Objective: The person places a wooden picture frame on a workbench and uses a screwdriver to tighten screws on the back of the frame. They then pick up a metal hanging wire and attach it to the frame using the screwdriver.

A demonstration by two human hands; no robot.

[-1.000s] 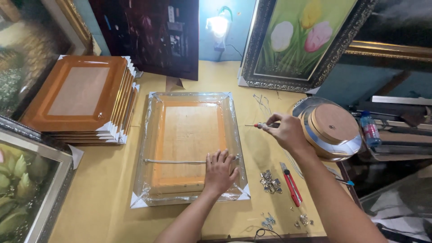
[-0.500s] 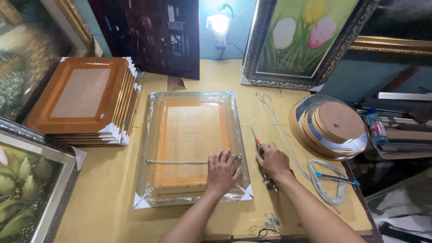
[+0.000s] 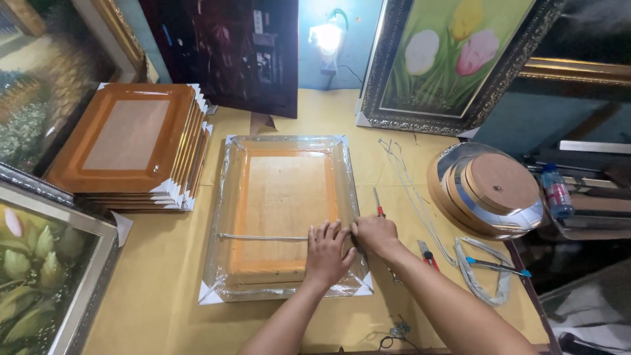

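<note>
1. I see a yellow table [image 3: 164,289] filling most of my view, with framed paintings leaning round its edges: a tulip painting [image 3: 453,59] at the far right and a dark picture [image 3: 230,52] at the far middle.
2. In the middle of the table lies the wrapped frame [image 3: 282,210], face down, orange-bordered, sealed in clear plastic with white corner guards. It sits directly under both of my hands.
3. To its left stands a stack of orange frames [image 3: 125,144], well apart from my hands.
4. To the right sits a big roll of silver tape [image 3: 486,190], and near it a coil of flat strap [image 3: 486,276] with a blue-handled tool [image 3: 499,266] lying on it.
5. A cord [image 3: 263,236] runs across the lower back of the wrapped frame, ending at my hands.
6. My left hand [image 3: 327,253] lies flat, fingers spread, pressing on the frame's lower right part at the cord's end; it grips nothing.
7. My right hand [image 3: 374,233] is curled at the frame's right edge, touching the left hand; I cannot tell what it pinches.
8. A red-handled screwdriver [image 3: 378,205] lies just beyond the right hand, and a small red cutter [image 3: 427,255] lies just right of my forearm.
</note>
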